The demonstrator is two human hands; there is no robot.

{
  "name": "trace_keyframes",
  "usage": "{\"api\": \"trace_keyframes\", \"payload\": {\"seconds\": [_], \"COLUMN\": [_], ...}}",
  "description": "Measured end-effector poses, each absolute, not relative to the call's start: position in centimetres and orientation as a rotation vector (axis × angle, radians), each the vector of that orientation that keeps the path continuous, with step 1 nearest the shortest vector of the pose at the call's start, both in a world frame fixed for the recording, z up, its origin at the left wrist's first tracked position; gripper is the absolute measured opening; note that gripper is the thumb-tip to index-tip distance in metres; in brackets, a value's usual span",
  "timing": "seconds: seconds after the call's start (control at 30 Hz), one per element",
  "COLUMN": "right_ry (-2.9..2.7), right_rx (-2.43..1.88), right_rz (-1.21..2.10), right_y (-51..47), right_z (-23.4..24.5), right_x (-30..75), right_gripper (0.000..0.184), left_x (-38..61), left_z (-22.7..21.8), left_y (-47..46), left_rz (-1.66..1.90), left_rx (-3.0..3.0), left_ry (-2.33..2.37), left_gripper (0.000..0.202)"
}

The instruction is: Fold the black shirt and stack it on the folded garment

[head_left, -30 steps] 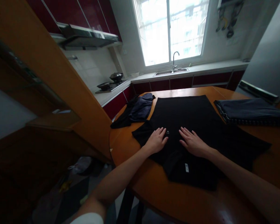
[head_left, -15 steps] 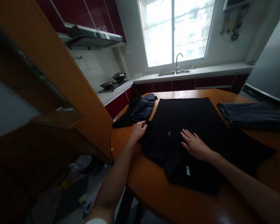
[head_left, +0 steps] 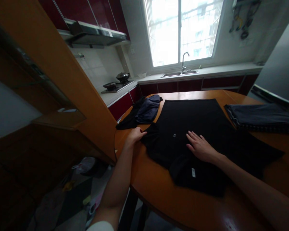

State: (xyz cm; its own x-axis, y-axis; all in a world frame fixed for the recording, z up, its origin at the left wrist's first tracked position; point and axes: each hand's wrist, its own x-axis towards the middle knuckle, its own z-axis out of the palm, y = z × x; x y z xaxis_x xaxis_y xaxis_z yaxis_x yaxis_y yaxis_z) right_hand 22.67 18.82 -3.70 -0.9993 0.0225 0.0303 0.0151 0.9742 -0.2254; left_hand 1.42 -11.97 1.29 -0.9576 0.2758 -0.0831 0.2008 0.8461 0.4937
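Observation:
A black shirt lies spread over the wooden table, its hem at the far side and its collar with a white label toward me. A small light logo shows on its chest. At the left sleeve's edge, my left hand pinches the cloth between thumb and fingers. My right hand rests flat on the middle of the shirt, fingers stretched out. The shirt's right sleeve reaches out across the table on the right.
A rumpled dark garment lies at the table's far left. Folded dark clothes are stacked on the right. The round wooden table stands beside a wooden partition. Behind are a sink and a stove.
My left hand has moved a little left, drawing the shirt's left sleeve outward. My right hand stays flat in nearly the same place.

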Motion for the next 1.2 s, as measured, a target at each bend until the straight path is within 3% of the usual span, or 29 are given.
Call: {"api": "trace_keyframes", "payload": {"seconds": [0.33, 0.5, 0.6, 0.73, 0.97, 1.2], "right_ry": [-3.091, -3.084, -3.085, -3.089, -3.101, -3.087], "right_rx": [-0.016, -0.006, -0.007, -0.001, 0.003, -0.003], "right_rz": [0.336, 0.332, 0.311, 0.304, 0.327, 0.378], "right_y": [18.7, 18.7, 18.7, 18.8, 18.7, 18.6], "right_z": [-3.6, -3.8, -3.8, -3.8, -3.5, -3.2], "right_x": [22.6, 22.5, 22.5, 22.5, 22.5, 22.6], "right_gripper": [0.065, 0.064, 0.063, 0.064, 0.065, 0.064], "left_x": [3.7, 5.7, 6.2, 5.1, 2.7, 0.3], "left_z": [2.6, 1.8, 0.6, -0.7, -1.8, -1.1], "left_y": [-9.1, -6.2, -5.0, -4.6, -5.7, -5.9], "left_rz": [1.237, 1.69, 1.554, 1.518, 1.401, 1.084], "left_rx": [0.564, 0.818, 0.998, 1.095, 0.888, 0.775], "left_ry": [2.684, 2.063, 1.955, 2.399, 2.873, 2.903], "left_gripper": [0.033, 0.042, 0.042, 0.02, 0.034, 0.023]}}
